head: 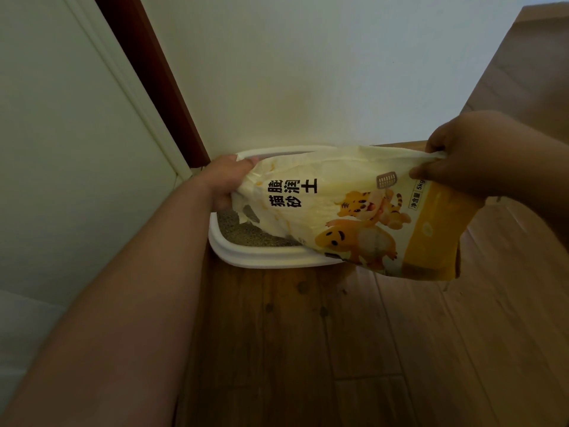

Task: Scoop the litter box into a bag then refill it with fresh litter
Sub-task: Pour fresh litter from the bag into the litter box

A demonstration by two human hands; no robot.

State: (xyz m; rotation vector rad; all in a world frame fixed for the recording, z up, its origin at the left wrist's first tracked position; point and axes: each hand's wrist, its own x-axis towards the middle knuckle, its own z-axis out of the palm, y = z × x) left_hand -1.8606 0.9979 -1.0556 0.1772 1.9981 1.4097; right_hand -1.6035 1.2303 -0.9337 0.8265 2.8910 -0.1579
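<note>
Head view, left hand point(223, 180) gripping litter bag point(348, 208) at one end, right hand point(462, 155) pinching the other, white litter box point(261, 257) of grey litter point(246, 234) just below both hands.

The wood-plank floor point(308, 349) carries a white litter box point(261, 255), set against the wall point(308, 72); grey litter point(246, 234) fills it; small dark specks dot nearby planks.

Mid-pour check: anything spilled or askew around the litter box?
A few small dark specks lie on the wooden floor just in front of the white plastic litter box, possibly stray granules. Nothing else stands out.
</note>
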